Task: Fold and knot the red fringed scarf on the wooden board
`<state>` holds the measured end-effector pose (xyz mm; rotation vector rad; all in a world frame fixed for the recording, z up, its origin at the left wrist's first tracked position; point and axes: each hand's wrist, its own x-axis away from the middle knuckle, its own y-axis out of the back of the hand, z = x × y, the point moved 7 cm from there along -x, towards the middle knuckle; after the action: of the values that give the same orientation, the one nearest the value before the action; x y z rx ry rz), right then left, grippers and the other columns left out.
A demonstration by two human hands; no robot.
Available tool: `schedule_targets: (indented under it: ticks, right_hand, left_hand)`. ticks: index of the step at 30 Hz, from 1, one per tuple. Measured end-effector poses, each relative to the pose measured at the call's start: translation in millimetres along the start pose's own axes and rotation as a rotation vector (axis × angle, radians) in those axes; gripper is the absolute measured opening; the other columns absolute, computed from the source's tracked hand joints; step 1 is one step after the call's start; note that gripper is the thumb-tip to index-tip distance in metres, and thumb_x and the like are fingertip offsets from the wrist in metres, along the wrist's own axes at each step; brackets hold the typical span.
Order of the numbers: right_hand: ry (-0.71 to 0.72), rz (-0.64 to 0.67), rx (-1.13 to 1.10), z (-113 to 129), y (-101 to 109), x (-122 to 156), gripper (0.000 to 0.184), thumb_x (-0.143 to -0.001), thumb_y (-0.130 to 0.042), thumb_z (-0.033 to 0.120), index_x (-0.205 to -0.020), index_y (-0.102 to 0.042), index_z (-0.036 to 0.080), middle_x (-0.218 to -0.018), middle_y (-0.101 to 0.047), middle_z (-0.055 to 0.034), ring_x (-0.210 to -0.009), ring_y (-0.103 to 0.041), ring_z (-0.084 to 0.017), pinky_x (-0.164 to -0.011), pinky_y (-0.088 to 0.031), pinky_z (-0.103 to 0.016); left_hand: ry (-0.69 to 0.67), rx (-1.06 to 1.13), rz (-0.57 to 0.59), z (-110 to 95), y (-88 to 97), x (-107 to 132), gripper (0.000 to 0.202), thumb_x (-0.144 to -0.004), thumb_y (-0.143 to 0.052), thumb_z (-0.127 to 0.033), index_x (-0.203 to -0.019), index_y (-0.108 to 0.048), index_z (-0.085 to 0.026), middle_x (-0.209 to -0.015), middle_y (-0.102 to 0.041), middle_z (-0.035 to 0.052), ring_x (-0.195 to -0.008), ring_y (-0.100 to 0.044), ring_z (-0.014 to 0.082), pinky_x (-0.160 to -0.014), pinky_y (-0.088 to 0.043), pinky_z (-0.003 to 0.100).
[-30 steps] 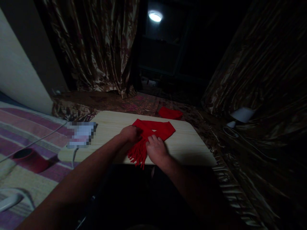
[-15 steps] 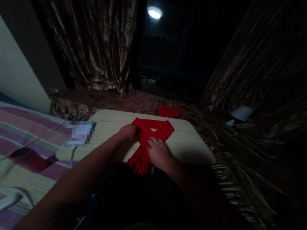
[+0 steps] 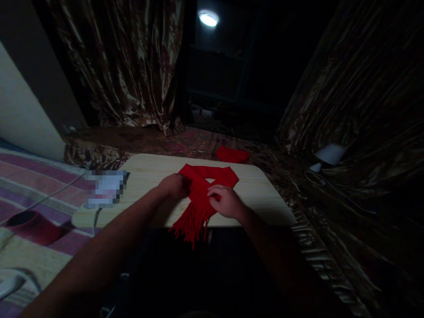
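A red fringed scarf [image 3: 200, 187] lies with its ends crossed on a pale wooden table [image 3: 258, 194], leaving a small gap in the loop. Its fringe hangs over the table's near edge. My left hand [image 3: 175, 184] is closed at the scarf's left edge, its fingertips in shadow. On the other side, my right hand [image 3: 228, 202] has thumb and fingers curled toward each other, closed on the scarf's right edge just above the fringe.
Behind the table lies another red cloth item [image 3: 232, 154]. A blurred-out flat object [image 3: 107, 187] with a cable rests at the table's left. A red cup-like object [image 3: 35, 227] lies on the striped bedding [image 3: 20, 176]. A white lamp [image 3: 331, 153] stands at right.
My right hand has lifted from lying flat over the scarf and curled its fingers at the right edge. The lower fringed part is spread a little wider. My left hand stays at the left edge.
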<state>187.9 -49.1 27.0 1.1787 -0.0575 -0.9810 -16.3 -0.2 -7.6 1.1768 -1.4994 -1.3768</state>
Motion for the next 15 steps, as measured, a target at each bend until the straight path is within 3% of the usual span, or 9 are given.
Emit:
schedule_targets:
  ticks: [3, 5, 7, 9, 11, 15]
  right_hand:
    - [-0.343, -0.168, 0.121, -66.8, 23.1, -16.1, 0.021, -0.085, -0.057, 0.013, -0.092, -0.076, 0.019, -0.097, -0.077, -0.0067, -0.09, -0.07, -0.019, -0.087, -0.051, -0.028]
    - [-0.566, -0.224, 0.161, -108.0, 37.1, -23.1, 0.023, -0.089, -0.056, 0.016, -0.097, -0.077, 0.019, -0.101, -0.077, -0.0076, -0.093, -0.07, -0.02, -0.087, -0.051, -0.028]
    - [-0.743, -0.258, 0.177, -141.1, 47.5, -28.6, 0.027, -0.093, -0.053, 0.02, -0.103, -0.078, 0.018, -0.107, -0.077, -0.0096, -0.099, -0.071, -0.021, -0.088, -0.05, -0.027]
    - [-0.836, -0.226, 0.173, -165.2, 49.4, -36.2, 0.03, -0.096, -0.051, 0.024, -0.107, -0.078, 0.017, -0.111, -0.077, -0.0111, -0.103, -0.071, -0.021, -0.086, -0.049, -0.025]
    - [-0.861, -0.155, 0.16, -182.0, 44.6, -45.7, 0.033, -0.099, -0.05, 0.031, -0.108, -0.078, 0.016, -0.112, -0.077, -0.0126, -0.103, -0.071, -0.021, -0.084, -0.049, -0.024]
    - [-0.876, -0.069, 0.145, -202.2, 33.0, -60.4, 0.038, -0.1, -0.052, 0.041, -0.102, -0.079, 0.014, -0.108, -0.077, -0.0153, -0.101, -0.072, -0.023, -0.081, -0.049, -0.025]
  left_hand:
    - [0.291, 0.11, -0.083, 30.0, 2.1, -4.6, 0.038, -0.089, -0.049, -0.043, -0.109, -0.074, -0.021, -0.111, -0.076, 0.0127, -0.101, -0.071, 0.0254, -0.081, -0.052, 0.03]
    - [0.496, 0.187, -0.194, 52.4, 5.4, -8.0, 0.05, -0.092, -0.044, -0.045, -0.123, -0.067, -0.014, -0.121, -0.072, 0.0194, -0.108, -0.07, 0.0281, -0.083, -0.053, 0.032]
    - [0.612, 0.269, -0.227, 68.3, 4.3, -16.7, 0.06, -0.094, -0.041, -0.048, -0.136, -0.059, -0.009, -0.129, -0.068, 0.0224, -0.116, -0.068, 0.03, -0.087, -0.053, 0.033]
    - [0.649, 0.326, -0.181, 77.6, 0.5, -31.2, 0.062, -0.096, -0.037, -0.051, -0.135, -0.06, -0.009, -0.126, -0.07, 0.022, -0.115, -0.068, 0.0307, -0.086, -0.054, 0.034]
    - [0.641, 0.344, -0.118, 82.4, -2.3, -48.0, 0.063, -0.096, -0.034, -0.055, -0.123, -0.069, -0.01, -0.114, -0.075, 0.0212, -0.107, -0.072, 0.0312, -0.08, -0.055, 0.034]
    - [0.624, 0.34, -0.012, 85.6, -8.4, -77.0, 0.069, -0.092, -0.039, -0.064, -0.105, -0.076, -0.008, -0.099, -0.076, 0.0228, -0.095, -0.074, 0.0326, -0.071, -0.055, 0.033]
